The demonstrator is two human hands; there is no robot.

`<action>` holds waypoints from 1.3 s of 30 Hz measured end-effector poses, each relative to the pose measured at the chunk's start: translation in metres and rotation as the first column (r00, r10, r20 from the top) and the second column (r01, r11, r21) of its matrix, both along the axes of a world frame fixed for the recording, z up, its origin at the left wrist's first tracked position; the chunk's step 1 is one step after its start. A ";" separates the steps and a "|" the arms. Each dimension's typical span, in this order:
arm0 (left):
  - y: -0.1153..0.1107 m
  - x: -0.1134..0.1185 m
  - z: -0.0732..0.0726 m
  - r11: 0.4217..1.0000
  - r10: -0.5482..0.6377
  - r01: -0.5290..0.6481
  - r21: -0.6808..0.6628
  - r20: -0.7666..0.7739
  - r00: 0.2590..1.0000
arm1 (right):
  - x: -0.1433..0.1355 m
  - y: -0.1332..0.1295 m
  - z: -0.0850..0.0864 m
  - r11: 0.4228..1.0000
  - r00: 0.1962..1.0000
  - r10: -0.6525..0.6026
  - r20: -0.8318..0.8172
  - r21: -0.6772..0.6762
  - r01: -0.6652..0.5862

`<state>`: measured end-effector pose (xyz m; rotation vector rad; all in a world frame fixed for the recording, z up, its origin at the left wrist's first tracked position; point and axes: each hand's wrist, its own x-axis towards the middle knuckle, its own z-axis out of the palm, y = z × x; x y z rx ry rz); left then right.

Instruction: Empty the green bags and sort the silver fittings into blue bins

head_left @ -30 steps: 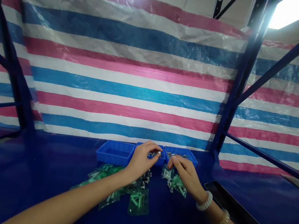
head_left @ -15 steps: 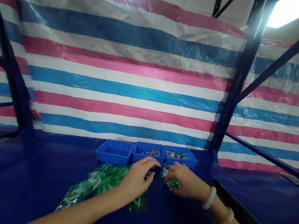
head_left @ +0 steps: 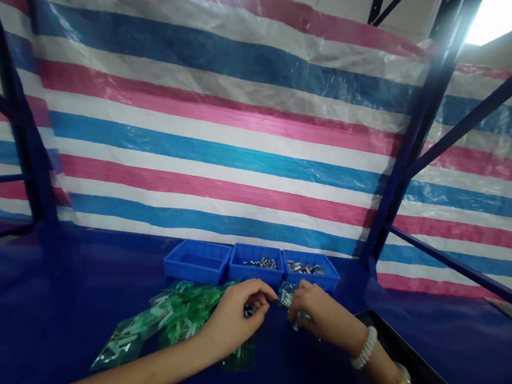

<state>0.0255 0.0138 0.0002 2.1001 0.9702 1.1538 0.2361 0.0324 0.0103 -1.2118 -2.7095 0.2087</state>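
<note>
My left hand (head_left: 241, 312) is curled, with small shiny metal parts (head_left: 250, 310) showing inside its bent fingers; their exact kind is unclear. Its thumb and fingertips come near each other. To its right, my right hand (head_left: 317, 309) pinches a small clear plastic bag (head_left: 286, 293) with metal bits in it. The lower part of this bag is hidden behind the fingers. Under and left of my left hand spreads a pile of green-tinted plastic bags (head_left: 181, 311) holding light strip-like pieces. Another bag (head_left: 240, 356) lies partly beneath the left wrist.
Three blue bins stand in a row behind the hands. The left bin (head_left: 197, 261) shows a bare floor, while the middle bin (head_left: 236, 268) and right bin (head_left: 331, 279) hold small metal parts. A black tray (head_left: 429, 371) lies beside the right forearm. Blue posts (head_left: 392, 187) frame the striped sheet.
My right hand has shifted slightly right with the bag. My left hand's fingertips have lowered and drawn closer to the thumb.
</note>
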 end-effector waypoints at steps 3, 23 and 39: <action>0.000 0.000 0.001 1.000 0.003 -0.003 -0.013 0.014 1.000 | 0.001 0.002 -0.004 1.000 1.000 -0.001 0.003 -0.007 0.001; -0.020 0.011 0.004 0.991 0.057 -0.018 -0.130 0.305 0.951 | -0.036 -0.017 -0.005 0.998 0.615 -0.045 -0.787 -0.004 0.068; 0.053 0.010 0.030 0.913 0.230 -0.210 0.349 -0.018 0.973 | -0.022 -0.001 0.000 0.988 0.439 -0.056 -0.897 0.015 0.156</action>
